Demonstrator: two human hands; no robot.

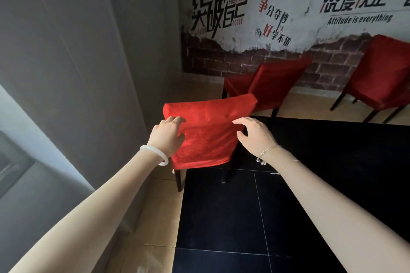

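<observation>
A chair in a red fabric cover (pixel 206 139) stands with its back toward me, its dark legs (pixel 178 180) on the floor. My left hand (pixel 167 134), with a white bangle on the wrist, grips the cover at the left side of the backrest, fingers and thumb curled onto the fabric. At the backrest's right edge my right hand (pixel 251 132) is held with fingers extended and thumb spread. Its fingertips touch the cover, and a thin silver bracelet sits on that wrist.
Two more red-covered chairs (pixel 273 82) (pixel 381 77) stand beyond, near a wall painted with brick and slogans (pixel 288 17). A grey wall (pixel 77 62) runs close on the left. The floor is black tile (pixel 277 206) bordered by tan tile (pixel 155 217).
</observation>
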